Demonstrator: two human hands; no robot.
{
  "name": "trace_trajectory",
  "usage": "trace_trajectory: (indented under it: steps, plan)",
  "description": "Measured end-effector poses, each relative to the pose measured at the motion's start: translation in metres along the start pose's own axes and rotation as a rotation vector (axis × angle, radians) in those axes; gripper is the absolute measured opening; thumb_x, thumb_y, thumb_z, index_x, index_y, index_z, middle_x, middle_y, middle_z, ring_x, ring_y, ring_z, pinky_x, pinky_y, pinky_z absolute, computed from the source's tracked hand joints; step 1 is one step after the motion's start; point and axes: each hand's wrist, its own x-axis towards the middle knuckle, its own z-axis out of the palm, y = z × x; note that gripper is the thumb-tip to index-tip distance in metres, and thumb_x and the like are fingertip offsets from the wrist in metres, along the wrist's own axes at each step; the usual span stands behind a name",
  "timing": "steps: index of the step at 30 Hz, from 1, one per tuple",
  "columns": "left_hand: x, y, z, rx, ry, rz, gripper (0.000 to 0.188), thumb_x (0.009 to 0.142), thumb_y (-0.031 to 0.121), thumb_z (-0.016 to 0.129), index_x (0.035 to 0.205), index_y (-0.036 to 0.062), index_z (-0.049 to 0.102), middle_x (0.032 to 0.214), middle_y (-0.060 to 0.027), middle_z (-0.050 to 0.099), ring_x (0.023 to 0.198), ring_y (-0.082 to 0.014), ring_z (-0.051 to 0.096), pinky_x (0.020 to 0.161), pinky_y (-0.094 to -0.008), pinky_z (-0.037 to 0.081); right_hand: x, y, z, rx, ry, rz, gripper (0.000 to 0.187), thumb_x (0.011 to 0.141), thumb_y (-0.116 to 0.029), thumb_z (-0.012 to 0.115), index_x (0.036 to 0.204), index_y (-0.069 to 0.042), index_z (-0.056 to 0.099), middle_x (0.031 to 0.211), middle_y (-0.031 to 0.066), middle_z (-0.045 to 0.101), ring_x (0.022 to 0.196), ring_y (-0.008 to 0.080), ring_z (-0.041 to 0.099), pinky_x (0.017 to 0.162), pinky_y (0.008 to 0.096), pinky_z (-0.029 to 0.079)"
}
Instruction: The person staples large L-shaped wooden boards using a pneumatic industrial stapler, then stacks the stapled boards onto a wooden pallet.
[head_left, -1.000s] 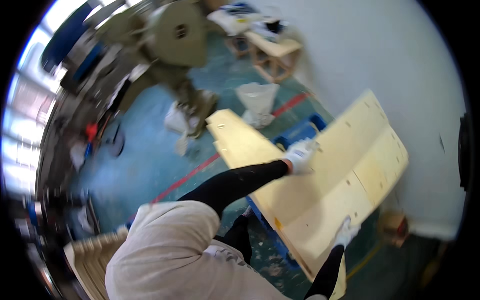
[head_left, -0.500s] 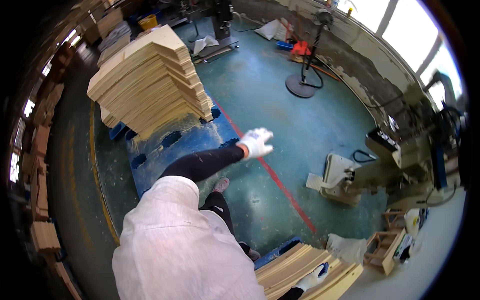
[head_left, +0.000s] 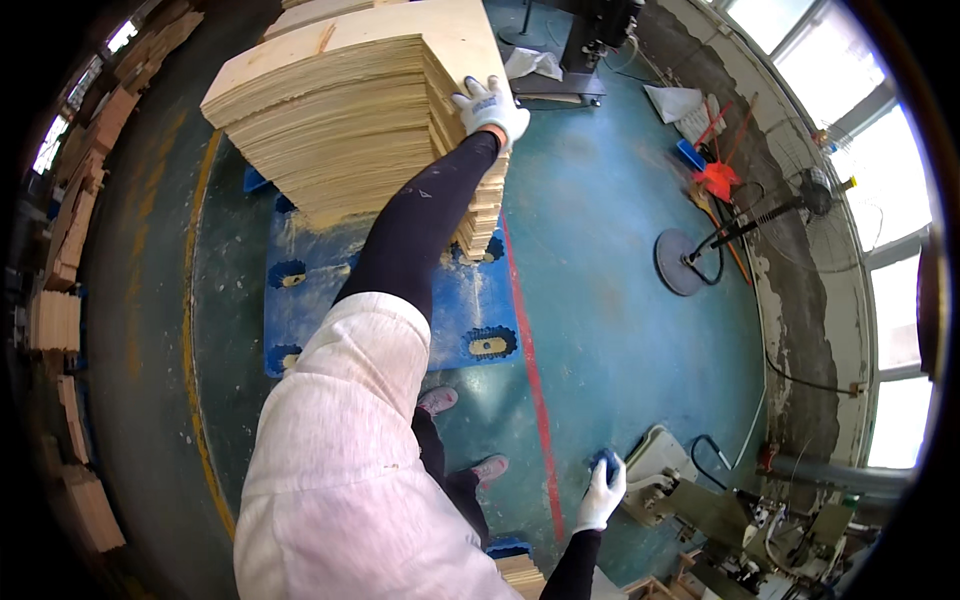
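Note:
A tall stack of pale, angled wooden panels (head_left: 340, 120) stands on a blue plastic pallet (head_left: 390, 330). My left hand (head_left: 492, 112), in a white glove, rests at the right edge of the stack's top with its fingers spread. It touches the top panel without any visible grip. My right hand (head_left: 602, 495), also gloved, hangs over the floor at the lower right. Its fingers are loosely bent and apart, the blue palm coating shows, and nothing is seen in it. Only a corner of a second wood stack (head_left: 522, 574) shows at the bottom edge.
A red line (head_left: 536, 400) runs along the green floor beside the pallet. Right of it stand a pedestal fan (head_left: 680, 262) and a machine with a pale base (head_left: 655, 470). A dustpan (head_left: 715, 182) and brooms lean near the wall. More wood piles line the far left.
My left hand has gone from mid-air above the floor to the top of the panel stack. The right hand has come off the lower wood stack. The view has swung round.

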Motion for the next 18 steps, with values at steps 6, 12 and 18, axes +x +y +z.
trace_trajectory:
  steps: [6,12,18]
  plan:
    - [-0.101,-0.079,-0.049,-0.161,0.102,0.216,0.099,0.080,0.040,0.079,0.154,-0.0026,0.028,0.158,-0.0339,0.028,0.150,-0.0444,0.024,0.124,-0.0486,0.018,0.124,-0.104,0.122,0.309,-0.399,-0.144,0.025,0.101,-0.007,0.060,0.124,0.004,0.061,0.112,0.0085,0.068,0.102,0.0142,0.064,0.092,0.0293,0.052]
    - [-0.330,-0.124,-0.114,-0.299,0.093,0.168,0.107,0.073,0.022,0.084,0.156,-0.0041,0.023,0.159,-0.0323,0.027,0.149,-0.0437,0.027,0.122,-0.0456,0.026,0.146,-0.178,0.280,0.851,-1.066,0.303,0.054,0.105,-0.032,0.056,0.148,-0.002,0.042,0.133,0.0123,0.061,0.117,0.0244,0.062,0.101,0.0410,0.051]
    - [-0.492,-0.092,-0.041,-0.457,-0.036,0.129,0.118,0.071,0.037,0.087,0.161,0.0074,0.017,0.163,-0.0311,0.010,0.153,-0.0476,0.012,0.123,-0.0529,0.021,0.158,-0.136,0.270,0.538,-0.988,0.080,0.025,0.094,-0.009,0.065,0.116,0.003,0.064,0.108,0.0088,0.069,0.098,0.0164,0.066,0.086,0.0304,0.052]
